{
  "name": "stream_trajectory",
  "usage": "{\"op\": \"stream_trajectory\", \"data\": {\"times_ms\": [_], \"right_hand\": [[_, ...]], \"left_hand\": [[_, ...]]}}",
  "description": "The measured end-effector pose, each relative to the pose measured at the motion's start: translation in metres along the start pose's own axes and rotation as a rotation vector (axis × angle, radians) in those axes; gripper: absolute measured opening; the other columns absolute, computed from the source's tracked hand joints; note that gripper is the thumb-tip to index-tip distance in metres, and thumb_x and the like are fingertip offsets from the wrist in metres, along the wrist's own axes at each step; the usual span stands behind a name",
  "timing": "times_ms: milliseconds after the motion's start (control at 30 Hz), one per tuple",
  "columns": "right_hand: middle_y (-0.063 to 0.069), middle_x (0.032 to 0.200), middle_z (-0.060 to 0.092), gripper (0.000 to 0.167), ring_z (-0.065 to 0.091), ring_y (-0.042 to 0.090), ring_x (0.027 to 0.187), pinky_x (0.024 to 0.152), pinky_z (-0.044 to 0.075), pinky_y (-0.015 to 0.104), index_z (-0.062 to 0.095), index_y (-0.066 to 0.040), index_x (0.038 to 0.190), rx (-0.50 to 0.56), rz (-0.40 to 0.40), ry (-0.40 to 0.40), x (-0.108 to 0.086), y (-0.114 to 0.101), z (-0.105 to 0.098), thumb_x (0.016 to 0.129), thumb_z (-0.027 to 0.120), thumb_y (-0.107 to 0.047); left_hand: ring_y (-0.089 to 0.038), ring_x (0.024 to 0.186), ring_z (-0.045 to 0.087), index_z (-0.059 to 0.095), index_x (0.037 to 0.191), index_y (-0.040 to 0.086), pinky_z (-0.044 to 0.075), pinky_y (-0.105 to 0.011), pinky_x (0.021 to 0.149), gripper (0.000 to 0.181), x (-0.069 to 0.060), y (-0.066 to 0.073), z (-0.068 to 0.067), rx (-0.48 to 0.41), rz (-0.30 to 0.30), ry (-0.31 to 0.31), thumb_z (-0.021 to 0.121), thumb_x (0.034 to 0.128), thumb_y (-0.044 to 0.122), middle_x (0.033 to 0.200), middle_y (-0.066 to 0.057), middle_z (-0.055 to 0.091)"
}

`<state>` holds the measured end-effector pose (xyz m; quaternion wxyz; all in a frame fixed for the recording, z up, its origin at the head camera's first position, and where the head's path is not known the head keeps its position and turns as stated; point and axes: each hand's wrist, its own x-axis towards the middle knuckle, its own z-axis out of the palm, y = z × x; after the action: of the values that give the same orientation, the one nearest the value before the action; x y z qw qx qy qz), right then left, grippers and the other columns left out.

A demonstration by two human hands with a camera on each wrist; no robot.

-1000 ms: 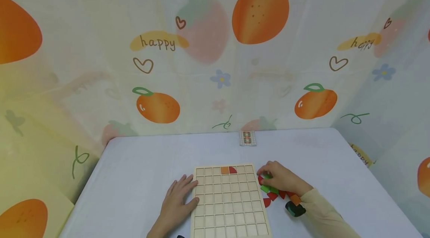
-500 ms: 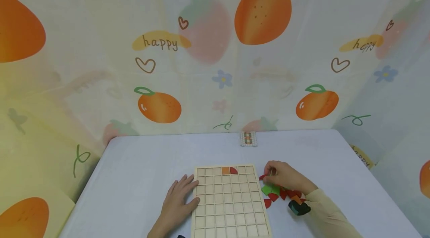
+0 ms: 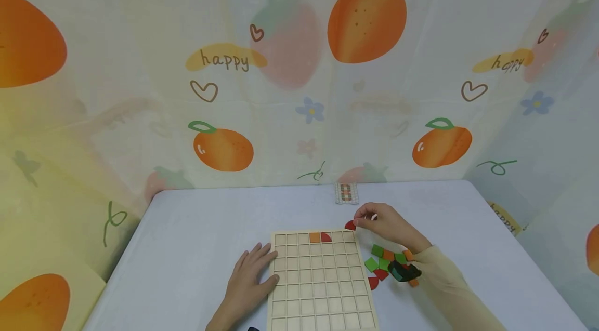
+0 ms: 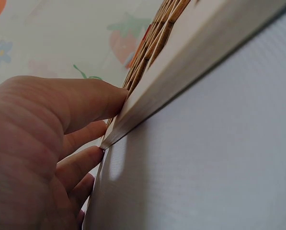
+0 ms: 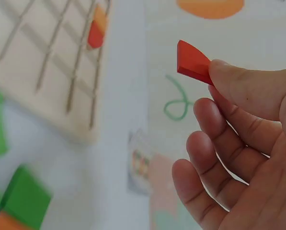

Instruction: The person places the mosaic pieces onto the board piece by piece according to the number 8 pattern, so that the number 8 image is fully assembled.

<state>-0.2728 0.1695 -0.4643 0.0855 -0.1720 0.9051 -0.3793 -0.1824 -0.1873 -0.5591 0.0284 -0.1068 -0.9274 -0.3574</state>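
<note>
My right hand (image 3: 386, 224) pinches a red quarter-circle tile (image 5: 193, 62) between thumb and forefinger, held up over the far right corner of the wooden grid board (image 3: 323, 275). In the right wrist view the other fingers curl loosely below the tile. An orange square tile (image 3: 315, 237) and another red quarter-circle tile (image 3: 325, 237) lie side by side in the board's farthest row. At the board's left edge rests my left hand (image 3: 245, 281), fingers spread. The left wrist view shows its thumb and fingertips (image 4: 96, 154) touching the board's side.
Right of the board lie loose green tiles (image 3: 372, 264), red tiles (image 3: 373, 283) and orange tiles (image 3: 388, 255), partly hidden by the dark wrist camera (image 3: 403, 272). A small pattern card (image 3: 347, 193) lies near the table's back edge. Fruit-printed cloth hangs behind.
My right hand has picked a red quarter-circle tile from the loose pile and carried it up and left to the board's far right corner. The left hand has stayed put.
</note>
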Motion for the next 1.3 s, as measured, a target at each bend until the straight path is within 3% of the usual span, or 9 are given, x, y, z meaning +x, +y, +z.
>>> {"op": "stream_trajectory", "data": {"times_ms": [367, 667, 1300], "right_hand": [[0.0, 0.091, 0.069, 0.01, 0.058, 0.012, 0.086, 0.076, 0.051, 0.027, 0.072, -0.013, 0.097, 0.026, -0.129, 0.008, 0.041, -0.037, 0.015, 0.098, 0.067, -0.021], [0.008, 0.094, 0.073, 0.011, 0.06, 0.013, 0.088, 0.081, 0.051, 0.03, 0.073, -0.011, 0.098, 0.045, -0.162, -0.025, 0.063, -0.051, 0.03, 0.099, 0.066, -0.021], [-0.002, 0.096, 0.07, 0.009, 0.056, 0.013, 0.087, 0.074, 0.048, 0.026, 0.072, -0.015, 0.095, 0.028, -0.088, -0.1, 0.079, -0.05, 0.064, 0.098, 0.066, -0.019]], "left_hand": [[-0.037, 0.15, 0.038, 0.065, 0.133, 0.016, 0.017, -0.064, 0.125, 0.049, 0.0, -0.001, 0.0, -0.007, 0.014, 0.005, 0.074, 0.0872, 0.03, 0.153, -0.009, 0.053], [-0.036, 0.15, 0.038, 0.065, 0.133, 0.017, 0.017, -0.063, 0.125, 0.049, 0.0, -0.002, 0.0, 0.006, 0.007, 0.004, 0.074, 0.0869, 0.03, 0.153, -0.008, 0.053], [-0.035, 0.149, 0.04, 0.066, 0.132, 0.015, 0.02, -0.059, 0.126, 0.048, 0.0, 0.0, -0.001, 0.01, 0.019, 0.019, 0.074, 0.0861, 0.026, 0.151, -0.009, 0.055]]}}
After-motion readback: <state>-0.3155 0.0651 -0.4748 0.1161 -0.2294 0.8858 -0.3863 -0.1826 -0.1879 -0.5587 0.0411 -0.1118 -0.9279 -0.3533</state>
